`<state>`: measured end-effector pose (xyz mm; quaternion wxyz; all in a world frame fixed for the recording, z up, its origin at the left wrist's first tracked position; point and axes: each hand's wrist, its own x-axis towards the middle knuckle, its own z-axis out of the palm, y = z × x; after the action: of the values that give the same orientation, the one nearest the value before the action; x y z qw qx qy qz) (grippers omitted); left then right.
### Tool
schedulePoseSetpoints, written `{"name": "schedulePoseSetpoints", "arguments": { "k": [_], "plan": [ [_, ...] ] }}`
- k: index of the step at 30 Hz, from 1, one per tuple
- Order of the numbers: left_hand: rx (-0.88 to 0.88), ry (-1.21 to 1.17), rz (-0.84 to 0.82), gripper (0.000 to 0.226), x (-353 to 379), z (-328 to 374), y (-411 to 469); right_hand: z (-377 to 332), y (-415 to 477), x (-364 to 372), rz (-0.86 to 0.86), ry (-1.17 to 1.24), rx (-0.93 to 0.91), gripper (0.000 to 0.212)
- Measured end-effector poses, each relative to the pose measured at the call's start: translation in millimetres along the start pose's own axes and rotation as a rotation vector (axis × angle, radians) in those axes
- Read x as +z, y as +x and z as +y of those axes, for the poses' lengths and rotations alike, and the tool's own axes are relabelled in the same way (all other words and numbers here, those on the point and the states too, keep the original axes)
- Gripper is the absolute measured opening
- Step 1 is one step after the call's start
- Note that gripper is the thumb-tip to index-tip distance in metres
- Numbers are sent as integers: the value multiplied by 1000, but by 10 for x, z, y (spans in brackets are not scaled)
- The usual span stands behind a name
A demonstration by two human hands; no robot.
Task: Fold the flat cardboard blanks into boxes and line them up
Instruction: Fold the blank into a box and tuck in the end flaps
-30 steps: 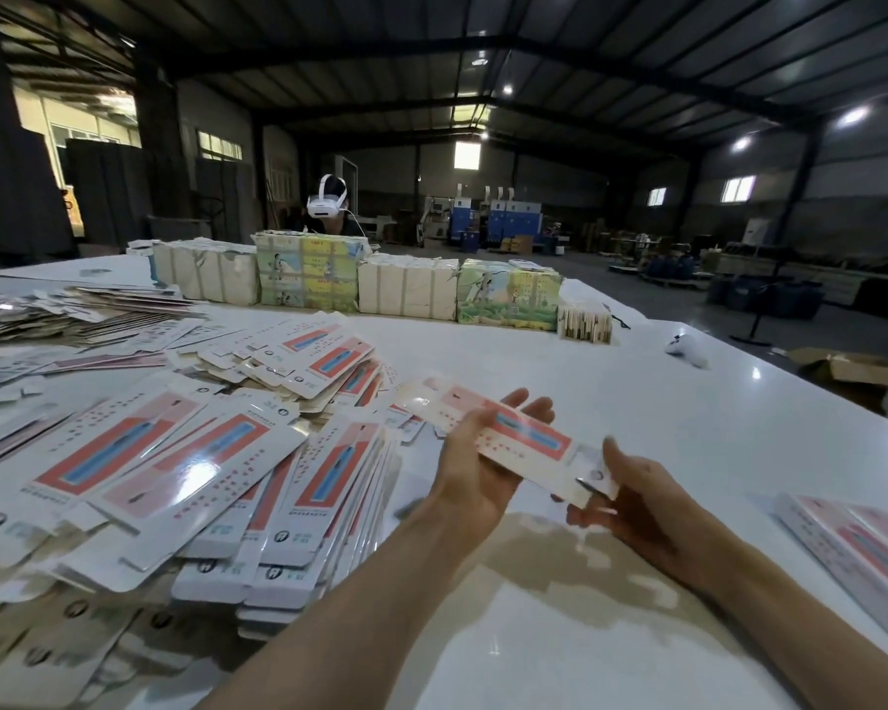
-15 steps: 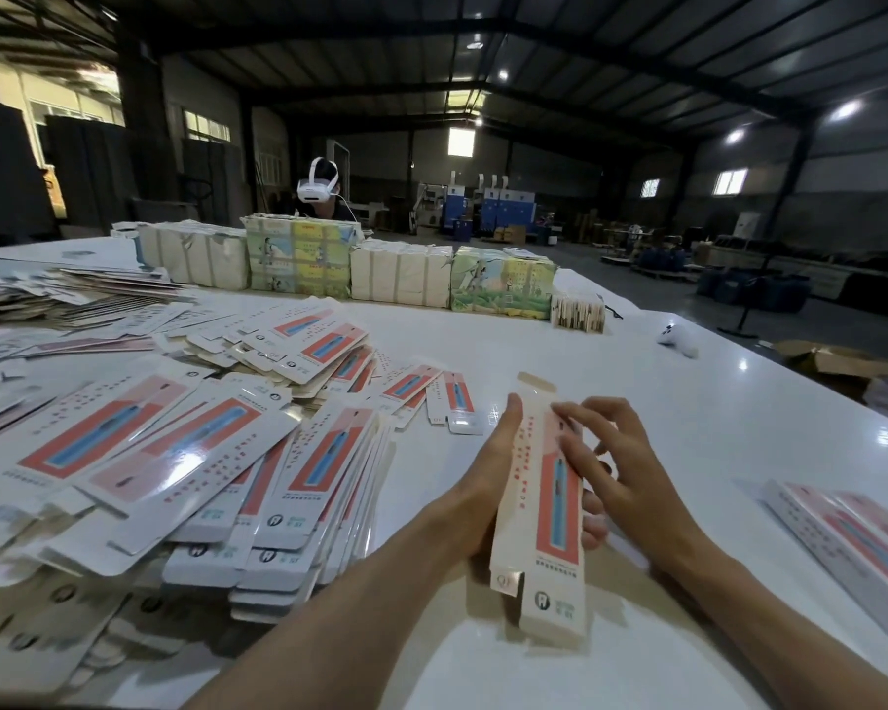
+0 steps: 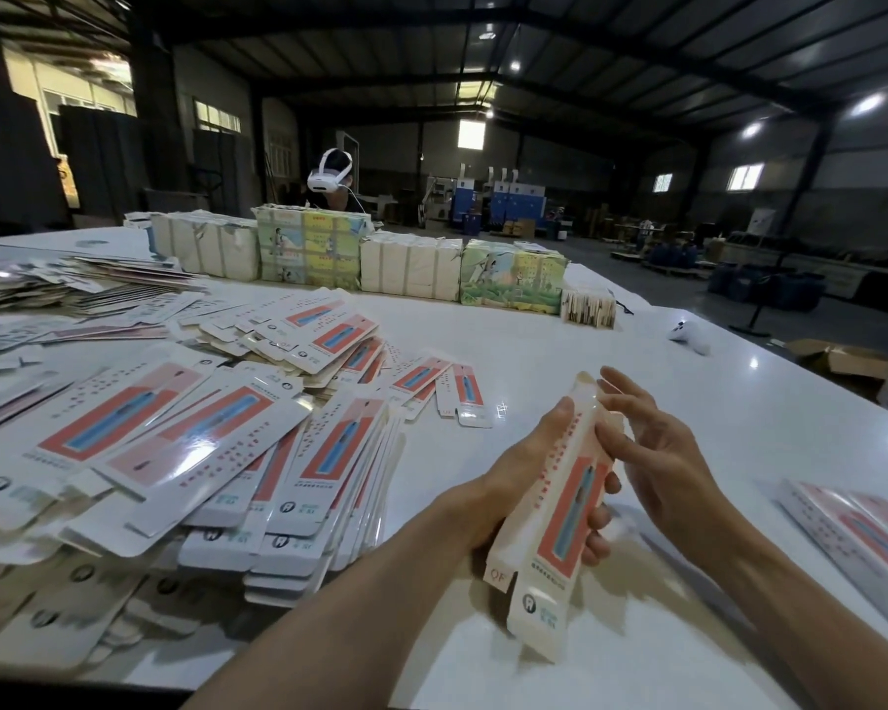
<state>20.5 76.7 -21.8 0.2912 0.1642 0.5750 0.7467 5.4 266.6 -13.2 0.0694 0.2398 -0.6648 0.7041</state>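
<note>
A long white cardboard blank [image 3: 554,520] with a red and blue panel stands almost upright above the white table [image 3: 688,392], partly squared into a sleeve. My left hand [image 3: 524,479] grips it from the left, thumb on its front edge and fingertips showing at its right side. My right hand [image 3: 647,453] is at the blank's upper right edge with fingers spread and fairly straight, touching it. A large heap of flat blanks [image 3: 216,443] lies to the left. Folded boxes [image 3: 857,535] lie side by side at the right edge.
Wrapped bundles of printed stock [image 3: 411,263] line the far side of the table, with a person in a white headset [image 3: 332,176] behind them. A small white object [image 3: 690,338] sits near the table's right edge. Cardboard cartons [image 3: 852,358] are on the floor beyond.
The blank was turned from lying flat across both hands to standing lengthwise. It has since puffed open into a sleeve shape, with my right hand moving up along its right edge.
</note>
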Motion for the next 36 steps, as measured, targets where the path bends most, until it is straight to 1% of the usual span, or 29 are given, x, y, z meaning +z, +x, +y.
{"name": "schedulePoseSetpoints", "arguments": {
  "k": [2,3,5,7,10,12,14,18,21,23,25,26,27,29,32,34,36],
  "plan": [
    [-36,-5,0,89,-7,-6,25,2,-6,-4,-37,103,21,23],
    [-43,9,19,90,-20,-11,39,6,-7,-2,-44,111,23,29],
    [-42,27,67,91,-39,-11,45,18,2,3,-48,90,18,34],
    [-34,-11,115,89,-37,1,25,18,13,27,-43,55,11,40],
    [-20,-95,153,80,-18,11,-3,0,-1,91,-38,-4,32,64],
    [-10,-124,156,78,-9,12,-9,24,-24,112,-74,-26,62,73],
    [2,-156,157,79,-19,7,-11,65,-36,99,-95,-24,72,71],
    [-1,-155,162,79,-21,-20,-32,63,-27,62,-63,45,90,57],
    [6,-85,291,77,39,-25,9,61,1,31,20,9,65,61],
    [60,-18,376,62,77,-38,48,79,7,-5,58,-62,38,60],
    [169,52,432,36,81,-53,68,100,-4,-31,67,-126,26,55],
    [221,95,443,26,66,-60,66,109,-9,-36,66,-143,29,52],
    [264,129,446,24,51,-64,63,114,-14,-34,63,-148,35,51],
    [288,144,426,31,45,-53,57,109,-23,-27,53,-156,38,51],
    [303,111,337,53,73,-37,39,72,-40,11,32,-162,19,43],
    [357,216,315,63,79,-48,30,65,-44,20,22,-150,12,37],
    [370,316,303,86,73,-72,30,68,-34,18,22,-128,25,36]
  ]
}}
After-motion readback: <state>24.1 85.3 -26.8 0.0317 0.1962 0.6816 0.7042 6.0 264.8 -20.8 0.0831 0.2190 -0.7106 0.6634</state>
